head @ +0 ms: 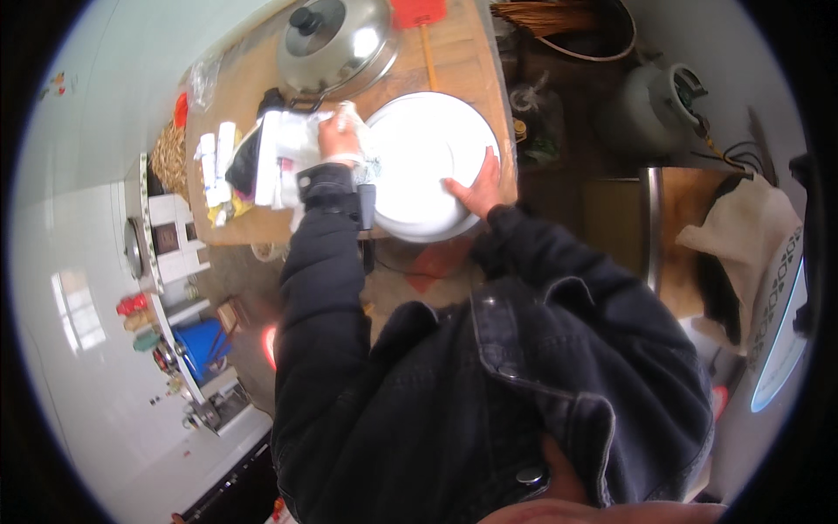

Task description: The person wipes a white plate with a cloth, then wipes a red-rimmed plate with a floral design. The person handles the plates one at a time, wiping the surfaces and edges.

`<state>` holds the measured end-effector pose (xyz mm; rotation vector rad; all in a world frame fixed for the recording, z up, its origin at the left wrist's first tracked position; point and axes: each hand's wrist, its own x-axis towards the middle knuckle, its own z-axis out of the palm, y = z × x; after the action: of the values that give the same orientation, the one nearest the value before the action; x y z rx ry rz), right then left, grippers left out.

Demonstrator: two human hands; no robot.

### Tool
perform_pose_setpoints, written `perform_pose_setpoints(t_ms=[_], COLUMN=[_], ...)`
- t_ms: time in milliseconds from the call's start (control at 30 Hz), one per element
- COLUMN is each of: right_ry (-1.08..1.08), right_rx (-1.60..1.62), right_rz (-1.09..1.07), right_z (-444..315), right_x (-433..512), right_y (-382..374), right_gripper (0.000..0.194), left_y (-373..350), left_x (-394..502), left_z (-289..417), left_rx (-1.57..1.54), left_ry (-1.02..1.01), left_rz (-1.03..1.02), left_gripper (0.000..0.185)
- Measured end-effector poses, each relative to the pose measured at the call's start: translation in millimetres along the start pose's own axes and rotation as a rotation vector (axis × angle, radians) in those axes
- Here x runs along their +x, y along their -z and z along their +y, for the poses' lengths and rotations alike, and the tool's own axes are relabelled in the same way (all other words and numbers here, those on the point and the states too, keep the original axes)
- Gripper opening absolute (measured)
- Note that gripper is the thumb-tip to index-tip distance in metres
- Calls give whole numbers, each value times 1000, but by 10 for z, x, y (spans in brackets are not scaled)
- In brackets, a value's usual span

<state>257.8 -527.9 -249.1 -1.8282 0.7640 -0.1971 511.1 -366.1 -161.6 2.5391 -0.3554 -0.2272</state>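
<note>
A white, round, shallow basin [419, 170] sits at the near right of a wooden table [468, 49], so bright that its inside shows little detail. My right hand [483, 187] grips its right rim, thumb over the top and fingers along the edge. Just left of the basin, my left hand [337, 139] is closed on a crumpled white piece [353, 118], plastic or cloth; I cannot tell which. Under and beside that hand lie white and clear plastic bags [288, 141]. A grey handle-like piece [367, 204] sticks out by my left cuff.
Behind stands a lidded metal pot [344, 49], with a red fly swatter [422, 13] beside it. White tubes [213, 164] lie at the table's left. Right of the table are a gas cylinder [655, 108] and a wooden surface [687, 229] with a beige cloth [740, 229].
</note>
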Motion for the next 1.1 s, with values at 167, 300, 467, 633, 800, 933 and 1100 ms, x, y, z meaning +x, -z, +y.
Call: perform_pose_setpoints(t_ms=[167, 300, 467, 633, 800, 933, 1100], right_ry=[-53, -36, 370, 415, 549, 541, 542], right_rx=[-9, -317, -480, -595, -692, -710, -725], right_rz=[-124, -136, 44, 63, 126, 175, 167], right_z=[-100, -236, -306, -307, -324, -317, -313], right_x=[21, 34, 279, 438, 385, 414, 436], right_y=[118, 182, 47, -47, 21, 78, 78], right_gripper=[129, 130, 81, 61, 58, 57, 56], left_y=[913, 996, 383, -481, -874, -1023, -734], left_x=[-607, -923, -907, -1149, -1207, -1237, -1206], left_z=[-167, -259, -514, -528, 110, 600, 8], left_rx=[-1357, -1699, -660, 142, 235, 73, 135], left_ry=[363, 209, 291, -45, -162, -189, -250], left_rz=[-89, -324, -99, 68, -79, -256, -173], left_gripper=[34, 41, 46, 79, 80, 79, 59])
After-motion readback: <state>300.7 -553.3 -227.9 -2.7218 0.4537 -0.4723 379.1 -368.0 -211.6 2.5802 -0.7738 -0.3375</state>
